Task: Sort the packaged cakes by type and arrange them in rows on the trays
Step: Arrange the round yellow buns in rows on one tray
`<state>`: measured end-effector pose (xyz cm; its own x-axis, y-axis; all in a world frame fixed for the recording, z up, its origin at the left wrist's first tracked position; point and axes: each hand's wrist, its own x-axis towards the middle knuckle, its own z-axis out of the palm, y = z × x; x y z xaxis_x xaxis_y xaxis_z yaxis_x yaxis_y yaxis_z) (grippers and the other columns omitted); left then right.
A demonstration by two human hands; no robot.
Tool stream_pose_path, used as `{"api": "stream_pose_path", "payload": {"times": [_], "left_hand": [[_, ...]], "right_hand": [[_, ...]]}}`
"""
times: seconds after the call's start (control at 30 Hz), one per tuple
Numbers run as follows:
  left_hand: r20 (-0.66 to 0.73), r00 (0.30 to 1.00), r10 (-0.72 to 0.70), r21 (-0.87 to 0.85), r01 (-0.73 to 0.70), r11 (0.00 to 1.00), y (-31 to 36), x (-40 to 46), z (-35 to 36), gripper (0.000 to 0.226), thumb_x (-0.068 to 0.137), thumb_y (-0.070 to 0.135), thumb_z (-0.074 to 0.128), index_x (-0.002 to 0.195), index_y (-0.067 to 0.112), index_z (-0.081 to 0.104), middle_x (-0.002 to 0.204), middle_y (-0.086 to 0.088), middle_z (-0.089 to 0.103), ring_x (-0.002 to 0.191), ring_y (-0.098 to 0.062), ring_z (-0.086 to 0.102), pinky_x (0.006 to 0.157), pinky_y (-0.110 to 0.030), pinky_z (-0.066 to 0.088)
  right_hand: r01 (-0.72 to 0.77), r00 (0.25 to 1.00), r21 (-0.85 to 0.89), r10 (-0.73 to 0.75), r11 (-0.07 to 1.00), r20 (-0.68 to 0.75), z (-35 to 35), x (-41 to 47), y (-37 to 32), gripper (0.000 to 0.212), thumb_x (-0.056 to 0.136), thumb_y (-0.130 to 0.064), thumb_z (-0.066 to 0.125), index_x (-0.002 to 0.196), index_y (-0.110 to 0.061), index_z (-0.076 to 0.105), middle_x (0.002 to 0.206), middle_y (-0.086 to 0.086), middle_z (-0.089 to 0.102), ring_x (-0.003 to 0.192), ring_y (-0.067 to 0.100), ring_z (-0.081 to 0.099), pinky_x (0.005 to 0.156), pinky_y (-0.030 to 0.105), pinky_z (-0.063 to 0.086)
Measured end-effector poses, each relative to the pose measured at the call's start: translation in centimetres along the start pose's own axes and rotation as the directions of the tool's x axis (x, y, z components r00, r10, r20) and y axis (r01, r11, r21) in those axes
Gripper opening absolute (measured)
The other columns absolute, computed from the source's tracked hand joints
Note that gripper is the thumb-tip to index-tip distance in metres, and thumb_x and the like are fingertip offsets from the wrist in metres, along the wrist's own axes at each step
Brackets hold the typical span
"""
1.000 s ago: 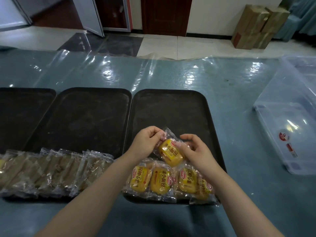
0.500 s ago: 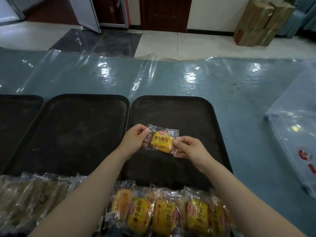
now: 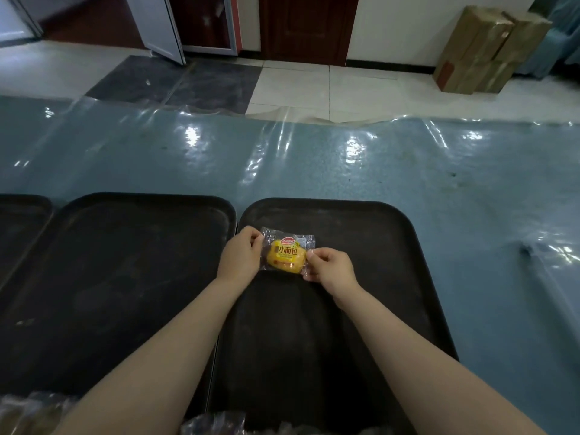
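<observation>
I am pinching the yellow clear-wrapped cake packet (image 3: 286,255) with both hands, left hand (image 3: 240,255) and right hand (image 3: 330,267), squaring it toward the far-left corner of the dark rectangular tray (image 3: 392,246).

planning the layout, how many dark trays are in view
3: right tray under the yellow cake pack, middle tray beside it, and a third cut off at the left edge. More may lie out of frame.

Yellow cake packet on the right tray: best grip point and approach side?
Take the yellow cake packet by its flat clear end flaps, from the left and right sides. The bun bulges in the middle and the film there looks slick; the crimped ends lie thin and pinchable. The left hand and right hand pinch exactly there, over the right tray.
</observation>
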<state>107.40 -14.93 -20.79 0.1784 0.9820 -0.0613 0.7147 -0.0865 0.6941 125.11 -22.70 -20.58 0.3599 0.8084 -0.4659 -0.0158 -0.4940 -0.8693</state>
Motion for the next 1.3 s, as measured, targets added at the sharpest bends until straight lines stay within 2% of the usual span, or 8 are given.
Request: {"api": "stream_pose_path", "payload": {"times": [0.13, 0.23, 0.33, 0.47, 0.6, 0.77, 0.93, 1.3], "left_hand": [[-0.026, 0.993, 0.117, 0.041, -0.116, 0.992, -0.5, 2.3, 0.3, 0.035, 0.099, 0.021, 0.053, 0.134, 0.017, 0.048, 0.109, 0.003, 0.062, 0.106, -0.013, 0.057, 0.093, -0.036, 0.053], [0.019, 0.969, 0.247, 0.213, -0.245, 0.946, -1.5, 2.0, 1.1, 0.052, 0.098, 0.023, 0.053, 0.147, 0.018, 0.035, 0.145, -0.003, 0.042, 0.135, -0.018, 0.04, 0.111, -0.036, 0.039], [0.071, 0.942, 0.329, 0.369, -0.331, 0.868, -1.8, 2.0, 1.9, 0.062, 0.1, 0.031, 0.047, 0.155, 0.02, 0.023, 0.161, 0.0, 0.023, 0.148, -0.016, 0.021, 0.121, -0.038, 0.025], [0.164, 0.913, 0.372, 0.4, -0.407, 0.821, -2.4, 2.5, 2.3, 0.064, 0.102, 0.039, 0.037, 0.158, 0.024, 0.012, 0.165, 0.008, 0.009, 0.151, -0.008, 0.007, 0.122, -0.033, 0.018], [0.173, 0.91, 0.376, 0.424, -0.413, 0.806, -2.5, 2.7, 2.5, 0.066, 0.1, 0.044, 0.038, 0.158, 0.024, 0.014, 0.165, 0.007, 0.008, 0.151, -0.01, 0.009, 0.121, -0.032, 0.016], [0.178, 0.911, 0.372, 0.447, -0.411, 0.795, -2.6, 2.7, 2.6, 0.068, 0.098, 0.046, 0.041, 0.158, 0.024, 0.015, 0.165, 0.005, 0.011, 0.151, -0.014, 0.014, 0.12, -0.034, 0.019], [0.18, 0.92, 0.348, 0.429, -0.392, 0.814, -2.2, 2.4, 2.2, 0.07, 0.098, 0.044, 0.044, 0.158, 0.024, 0.015, 0.164, 0.005, 0.011, 0.15, -0.015, 0.015, 0.12, -0.035, 0.02], [0.213, 0.962, 0.173, 0.381, -0.244, 0.892, -1.1, -1.8, 1.2, 0.069, 0.101, 0.047, 0.039, 0.158, 0.022, 0.009, 0.166, -0.001, 0.008, 0.152, -0.019, 0.007, 0.124, -0.039, 0.011]], "right_hand": [[0.022, 0.997, -0.019, -0.023, 1.0, -0.072, 1.3, 2.9, -0.7, 0.018, 0.1, -0.017, 0.058, 0.09, -0.012, 0.071, 0.078, 0.011, 0.07, 0.067, 0.018, 0.067, 0.08, 0.041, 0.062], [0.051, 0.995, -0.047, -0.055, 0.998, -0.083, 1.9, 4.9, -1.6, 0.018, 0.1, -0.017, 0.057, 0.089, -0.014, 0.071, 0.08, 0.013, 0.071, 0.069, 0.02, 0.069, 0.08, 0.042, 0.061], [0.078, 0.99, -0.116, -0.091, 0.99, -0.107, 2.2, 6.9, -2.4, 0.018, 0.099, -0.018, 0.058, 0.085, -0.019, 0.07, 0.075, 0.01, 0.073, 0.074, 0.025, 0.073, 0.082, 0.043, 0.061], [0.094, 0.986, -0.185, -0.117, 0.978, -0.116, 2.4, 9.0, -3.1, 0.02, 0.098, -0.019, 0.059, 0.083, -0.023, 0.071, 0.066, 0.004, 0.071, 0.072, 0.024, 0.073, 0.083, 0.043, 0.06], [0.11, 0.986, -0.257, -0.138, 0.96, -0.095, 2.3, 9.5, -3.6, 0.018, 0.1, -0.02, 0.057, 0.102, -0.012, 0.073, 0.073, 0.006, 0.07, 0.063, 0.016, 0.067, 0.074, 0.037, 0.062], [0.159, 0.951, -0.52, -0.272, 0.839, -0.148, 2.4, 9.7, -3.6, 0.028, 0.096, -0.031, 0.061, 0.118, -0.015, 0.067, 0.106, 0.002, 0.069, 0.094, 0.015, 0.063, 0.081, 0.03, 0.051], [0.167, 0.953, -0.498, -0.268, 0.851, -0.139, 2.6, 8.2, -3.9, 0.05, 0.097, -0.034, 0.061, 0.141, -0.013, 0.048, 0.135, 0.008, 0.054, 0.118, 0.022, 0.057, 0.096, 0.034, 0.049], [0.154, 0.969, -0.499, -0.229, 0.853, -0.093, -0.2, 1.1, -3.5, 0.056, 0.099, -0.031, 0.056, 0.148, -0.015, 0.036, 0.147, 0.01, 0.045, 0.133, 0.025, 0.047, 0.106, 0.038, 0.043]]}}
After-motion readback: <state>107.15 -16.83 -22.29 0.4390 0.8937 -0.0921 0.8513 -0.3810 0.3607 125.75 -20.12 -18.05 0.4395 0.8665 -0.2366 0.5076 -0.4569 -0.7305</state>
